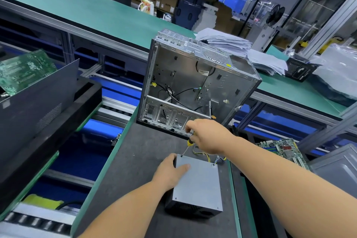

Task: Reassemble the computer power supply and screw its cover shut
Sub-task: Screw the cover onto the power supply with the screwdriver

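Your left hand (171, 172) lies flat-fingered, steadying the power supply (197, 185); your right hand (208, 136) grips the yellow-handled screwdriver (188, 146), tip at a corner screw (181, 155).

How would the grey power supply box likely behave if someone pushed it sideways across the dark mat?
The power supply box looks rigid metal with a flat base, so it would probably slide, not tip. Its wires look floppy and would likely trail behind.

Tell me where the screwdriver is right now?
In the head view, the right hand holds the screwdriver, tip at the power supply's far left corner, just before the open computer case.
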